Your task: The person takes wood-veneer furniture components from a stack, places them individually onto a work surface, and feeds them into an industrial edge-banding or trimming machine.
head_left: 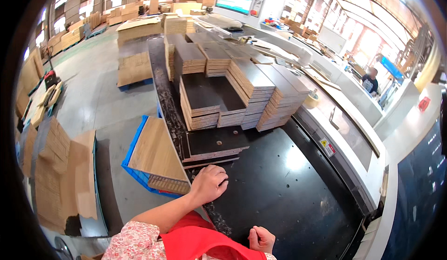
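a: i see black-faced boards [215, 141] on a black belt [288, 185], their edges pale tan.
b: and left?
a: light wood-grain panels [156, 155] on a blue pallet [135, 167]; my sleeve [135, 241] is floral, apron [200, 241] red.

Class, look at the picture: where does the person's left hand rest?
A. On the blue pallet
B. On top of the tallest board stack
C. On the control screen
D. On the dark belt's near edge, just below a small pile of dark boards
D: the left hand lies on the black belt, just below the low pile of dark boards.
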